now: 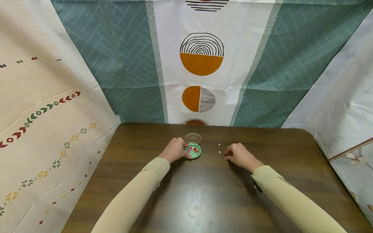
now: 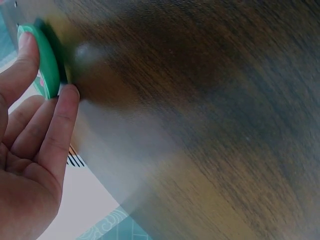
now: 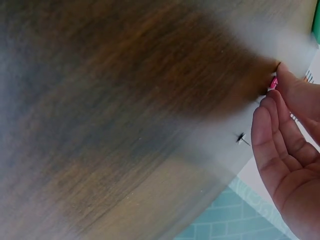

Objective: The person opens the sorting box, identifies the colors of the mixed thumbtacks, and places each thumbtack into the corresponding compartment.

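A small round green case (image 1: 198,154) lies on the table with its clear lid (image 1: 193,138) raised at the back. Inside it are several small red and pink pieces (image 1: 196,149). My left hand (image 1: 175,149) holds the case from its left side, thumb along the near rim. In the left wrist view, fingers sit under its far edge. To the right, my right hand (image 1: 240,157) has its fingertips close over the tabletop. Between thumb and fingers shows a tiny pink thing (image 3: 273,83), mostly hidden. Two small white beads or pin heads (image 1: 219,148) sit between the hands.
The brown wooden table (image 1: 189,200) reaches back to a patterned curtain (image 1: 201,97). Light cloths hang at the left (image 1: 52,129) and the right (image 1: 344,106). In the right wrist view, a small object with a thin dark stem (image 3: 241,138) lies beside the fingers.
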Motion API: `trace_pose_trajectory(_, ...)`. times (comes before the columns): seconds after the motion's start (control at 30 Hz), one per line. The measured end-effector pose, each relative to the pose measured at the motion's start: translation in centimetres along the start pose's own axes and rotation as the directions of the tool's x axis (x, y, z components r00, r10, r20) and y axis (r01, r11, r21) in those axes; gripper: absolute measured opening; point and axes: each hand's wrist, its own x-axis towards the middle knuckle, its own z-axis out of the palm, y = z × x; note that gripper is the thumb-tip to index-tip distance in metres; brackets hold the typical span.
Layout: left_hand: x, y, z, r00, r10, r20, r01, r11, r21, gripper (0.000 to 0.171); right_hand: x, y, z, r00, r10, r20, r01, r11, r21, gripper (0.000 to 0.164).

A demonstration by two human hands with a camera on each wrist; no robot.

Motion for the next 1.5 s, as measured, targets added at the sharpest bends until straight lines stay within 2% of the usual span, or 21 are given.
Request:
trace_pose_trajectory(0.67,-0.05,0.12,0.12,1.000,0.019,-0.011,-0.018,1.000,0.011,0.056,-0.10,0.10,-0.05,1.000,0.005,0.000,-0.005,0.999,-0.049,0.011)
trace_pose_trajectory(0.87,-0.05,0.07,0.13,1.000,0.018,-0.001,-0.018,1.000,0.014,0.057,-0.10,-0.02,-0.19,0.998,0.057,-0.014,-0.057,0.998,-0.005,0.012)
trace_pose_trajectory(1.2,-0.05,0.06,-0.02,1.000,0.008,-0.001,-0.008,1.000,0.005,0.058,0.10,-0.28,-0.54,0.997,0.067,-0.038,-0.065,0.997,0.045,0.003)
trace_pose_trajectory(1.37,-0.04,0.12,-0.04,1.000,0.004,0.004,-0.004,1.000,0.001,0.058,0.14,-0.50,-0.82,0.997,0.072,-0.021,-0.071,0.995,0.070,0.015)
trace_pose_trajectory(1.5,-0.09,0.18,-0.08,1.000,0.001,0.006,-0.001,1.000,0.000,0.058,0.16,-0.59,-0.84,0.999,0.053,-0.006,-0.052,0.995,0.081,0.014)
